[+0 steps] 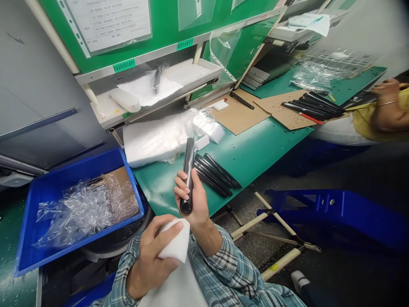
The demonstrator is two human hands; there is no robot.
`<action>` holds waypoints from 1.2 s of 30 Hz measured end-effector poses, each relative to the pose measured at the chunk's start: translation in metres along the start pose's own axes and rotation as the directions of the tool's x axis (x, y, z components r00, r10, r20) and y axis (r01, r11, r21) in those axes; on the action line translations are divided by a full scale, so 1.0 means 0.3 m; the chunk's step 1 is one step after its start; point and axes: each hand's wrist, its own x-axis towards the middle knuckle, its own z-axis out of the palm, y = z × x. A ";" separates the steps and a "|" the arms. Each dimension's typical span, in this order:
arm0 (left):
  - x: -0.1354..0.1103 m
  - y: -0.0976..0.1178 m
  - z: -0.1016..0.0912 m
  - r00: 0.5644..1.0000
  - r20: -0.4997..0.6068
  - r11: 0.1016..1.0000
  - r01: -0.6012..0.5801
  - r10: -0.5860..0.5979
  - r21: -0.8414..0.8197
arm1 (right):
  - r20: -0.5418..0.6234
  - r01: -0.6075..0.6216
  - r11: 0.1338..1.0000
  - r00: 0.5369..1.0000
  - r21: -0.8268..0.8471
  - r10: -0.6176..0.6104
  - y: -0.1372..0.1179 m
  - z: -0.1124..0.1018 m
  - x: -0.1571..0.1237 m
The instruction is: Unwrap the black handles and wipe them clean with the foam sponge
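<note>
Upright in my right hand [200, 198] is a glossy black bar [189, 155], long and rounded at its lower end, with my fingers wrapped round its lower half. My left hand [151, 256] grips a white foam block [175, 243] just below and left of the bar. A small gap shows between foam and bar. Right behind my right hand, several similar black bars [214, 175] lie side by side on the green tabletop [255, 149]. A small white block [202, 142] rests by white foam sheeting [156, 136] on the table.
At left stands a blue bin [24, 238] holding crumpled clear plastic [92, 209]. Cardboard [239, 117] covers part of the table further back, with one black bar on it. More black bars [313, 104] lie near another person's arm [390, 108]. A shelf [204, 74] overhangs the rear.
</note>
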 end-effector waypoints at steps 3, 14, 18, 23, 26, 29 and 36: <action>0.006 -0.010 -0.015 0.999 -0.020 0.997 -0.024 0.025 0.071 | -0.003 -0.001 0.999 1.000 0.045 0.002 -0.013 0.002 -0.007; 0.055 0.019 0.000 0.986 0.055 0.885 -0.164 0.155 0.435 | 0.045 -0.105 0.987 0.993 -0.118 0.111 0.030 -0.020 -0.034; 0.055 0.020 -0.009 0.983 0.044 0.864 -0.175 0.176 0.473 | 0.055 -0.054 0.981 0.996 -0.185 0.066 0.040 -0.010 -0.044; 0.050 0.026 -0.012 0.983 0.011 0.861 -0.164 0.181 0.482 | 0.055 -0.057 0.982 0.996 -0.180 0.068 0.052 0.001 -0.060; 0.042 0.028 -0.011 0.984 -0.006 0.867 -0.154 0.178 0.475 | 0.070 -0.119 0.982 0.989 -0.144 0.130 0.058 0.003 -0.063; 0.037 0.026 -0.010 0.983 -0.005 0.871 -0.158 0.181 0.466 | 0.059 -0.096 0.990 0.993 -0.102 0.103 0.059 0.008 -0.062; 0.041 0.028 -0.012 0.983 0.001 0.875 -0.163 0.183 0.457 | 0.023 -0.031 0.993 0.999 -0.118 0.034 0.064 0.025 -0.069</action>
